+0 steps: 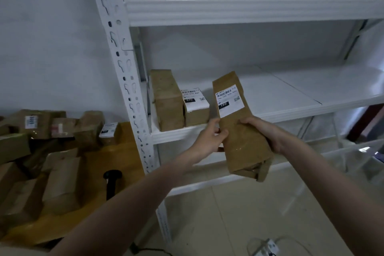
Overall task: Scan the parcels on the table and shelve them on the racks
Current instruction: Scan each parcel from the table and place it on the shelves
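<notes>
I hold a long brown parcel (241,131) with both hands in front of the white rack (270,110). Its white label reads 150 and faces me. My left hand (209,137) grips its left edge near the middle. My right hand (264,133) grips its right side. The parcel's far end tilts up over the middle shelf's front edge. Two brown parcels stand on that shelf at the left: a tall one (166,100) and a shorter one (195,108) labelled 070.
A wooden table (124,151) at the left carries several brown parcels (62,181) and a black scanner (112,181). The rack's slotted post (128,81) stands between table and shelf. A clear plastic bin (357,164) sits at the lower right. A power strip (268,247) lies on the tiled floor.
</notes>
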Tool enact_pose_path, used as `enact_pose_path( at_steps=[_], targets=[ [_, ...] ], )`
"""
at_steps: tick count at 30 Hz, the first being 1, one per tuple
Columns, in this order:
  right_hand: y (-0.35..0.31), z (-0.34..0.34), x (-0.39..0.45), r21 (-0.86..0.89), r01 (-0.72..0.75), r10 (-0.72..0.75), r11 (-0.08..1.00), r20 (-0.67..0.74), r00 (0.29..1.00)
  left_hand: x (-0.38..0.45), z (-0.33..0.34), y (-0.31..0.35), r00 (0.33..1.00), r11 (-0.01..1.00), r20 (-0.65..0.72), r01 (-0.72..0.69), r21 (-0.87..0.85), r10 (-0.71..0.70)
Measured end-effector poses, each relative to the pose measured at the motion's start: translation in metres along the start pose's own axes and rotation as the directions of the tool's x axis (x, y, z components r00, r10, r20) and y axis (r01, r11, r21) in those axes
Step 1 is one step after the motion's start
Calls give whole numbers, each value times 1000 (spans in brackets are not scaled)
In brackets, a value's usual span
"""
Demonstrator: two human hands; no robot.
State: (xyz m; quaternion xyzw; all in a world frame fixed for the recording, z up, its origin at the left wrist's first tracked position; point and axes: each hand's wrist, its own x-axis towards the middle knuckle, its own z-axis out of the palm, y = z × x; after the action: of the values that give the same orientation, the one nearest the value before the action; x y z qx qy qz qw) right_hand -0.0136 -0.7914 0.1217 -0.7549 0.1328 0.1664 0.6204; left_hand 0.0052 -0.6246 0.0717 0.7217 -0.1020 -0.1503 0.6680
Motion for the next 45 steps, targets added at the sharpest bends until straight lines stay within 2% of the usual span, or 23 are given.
enact_pose_path(
  at_steps=[5,9,13,17,22,25,27,29,31,32,33,34,35,37,40,45],
  targets=[
    [-33,-30,74,-220,-47,46,974,-12,999,48,11,6,993,999,-110,34,9,-33],
    [-62,-28,116,-332,-43,45,942,-3,999,68,7,0,971,994,-237,46,97,-22],
    [-81,-20,158,-405,-6,18,914,24,1000,57,-1,-13,945,985,-328,48,167,10],
    [-87,-4,190,-439,22,3,898,56,998,27,-15,-37,923,964,-380,148,223,-53],
    [-86,15,210,-508,130,-96,851,93,991,-25,-45,-73,873,923,-476,267,278,-109],
    [-86,23,220,-594,259,-283,762,54,958,-58,-64,-91,823,910,-544,341,236,-167],
    [-84,23,218,-696,290,-459,657,-64,886,-79,-79,-101,780,898,-592,389,205,-203],
    [-77,36,192,-694,438,-662,571,-73,746,-101,-97,-110,719,886,-656,433,167,-228],
    [-60,71,127,-568,716,-840,406,77,537,-123,-118,-120,643,886,-725,453,99,-247],
    [-47,93,89,-456,822,-871,342,175,459,-133,-130,-125,604,881,-755,467,76,-256],
    [-34,116,56,-339,887,-863,313,289,415,-143,-143,-129,566,869,-782,490,66,-260],
    [-18,138,37,-251,909,-816,331,408,410,-153,-157,-135,531,855,-809,513,68,-254],
    [-1,162,32,-214,898,-724,385,533,437,-161,-171,-141,499,841,-831,537,74,-245],
    [23,215,35,-264,825,-504,499,686,525,-175,-200,-152,449,825,-868,558,86,-213],
    [35,292,56,-380,696,-292,609,708,642,-192,-250,-170,407,820,-891,567,75,-200],
    [46,422,100,-503,568,-154,652,646,748,-199,-358,-208,406,776,-897,617,128,-176]
  ],
)
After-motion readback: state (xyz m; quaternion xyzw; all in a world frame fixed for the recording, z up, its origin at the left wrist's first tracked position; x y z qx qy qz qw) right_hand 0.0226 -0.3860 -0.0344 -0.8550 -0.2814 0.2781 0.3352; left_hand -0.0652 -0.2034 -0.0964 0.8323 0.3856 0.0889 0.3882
